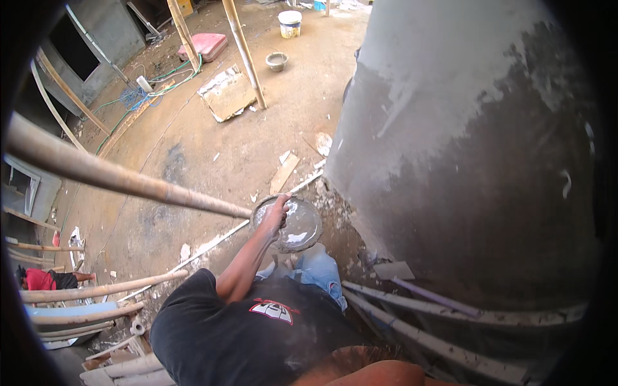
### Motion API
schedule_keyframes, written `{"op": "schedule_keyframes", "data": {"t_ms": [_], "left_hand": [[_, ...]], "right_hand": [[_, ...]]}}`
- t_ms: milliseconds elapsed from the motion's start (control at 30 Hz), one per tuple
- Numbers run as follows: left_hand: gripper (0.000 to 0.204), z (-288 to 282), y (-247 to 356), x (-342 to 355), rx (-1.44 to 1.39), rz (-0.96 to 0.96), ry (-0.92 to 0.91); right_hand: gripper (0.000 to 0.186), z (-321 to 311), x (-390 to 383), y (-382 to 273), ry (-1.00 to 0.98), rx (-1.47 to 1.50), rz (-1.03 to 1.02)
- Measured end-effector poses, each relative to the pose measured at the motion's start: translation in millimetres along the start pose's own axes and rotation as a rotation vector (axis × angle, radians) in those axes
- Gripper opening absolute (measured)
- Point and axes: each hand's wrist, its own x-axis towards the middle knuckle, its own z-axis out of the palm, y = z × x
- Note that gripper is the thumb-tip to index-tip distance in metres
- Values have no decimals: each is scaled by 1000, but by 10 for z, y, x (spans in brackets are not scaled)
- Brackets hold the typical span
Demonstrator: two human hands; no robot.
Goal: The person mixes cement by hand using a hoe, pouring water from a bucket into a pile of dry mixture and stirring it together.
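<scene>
My left arm, in a short black sleeve, reaches down and forward to a round bucket [306,222] with a wet grey mix and shiny water in it. My left hand [277,215] is closed over the bucket, apparently on its thin handle, which the fingers mostly hide. Cement crusts the bucket's rim. Light blue jeans show just below it. Part of my right arm [386,374] crosses the lower edge, and its hand is out of view. To the right rises a plastered wall [450,161], pale grey above and dark, wet-looking below.
A bamboo pole [129,177] slants in from the left to beside the bucket. More bamboo poles [103,293] lie at lower left, near a person [48,280] in red. Farther off are a basin [277,62], a white pail [290,26] and a broken slab [228,96].
</scene>
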Motion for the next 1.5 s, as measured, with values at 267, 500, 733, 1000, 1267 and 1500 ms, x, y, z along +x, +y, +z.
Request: {"op": "schedule_keyframes", "data": {"t_ms": [267, 500, 733, 1000, 1267, 1500], "left_hand": [[45, -293, 1647, 1573, -89, 210, 155], [49, -380, 3114, 2937, -169, 303, 159], [49, -483, 4103, 4810, -240, 141, 25], [66, -536, 5237, 6645, -88, -120, -113], [50, -27, 6761, 8391, 13, -6, -208], [49, 280, 7611, 10149, 52, 51, -66]], "right_hand": [[26, 1270, 1113, -1696, -62, -196, -169], [29, 3036, 723, -3802, -91, -342, -658], [35, 5740, 704, -6932, -564, -117, -950], [51, 8055, 1507, -8443, -838, 88, -312], [53, 8840, 2648, -10378, -577, 82, -536], [59, 9375, 3617, -11995, -601, -168, -703]]}}
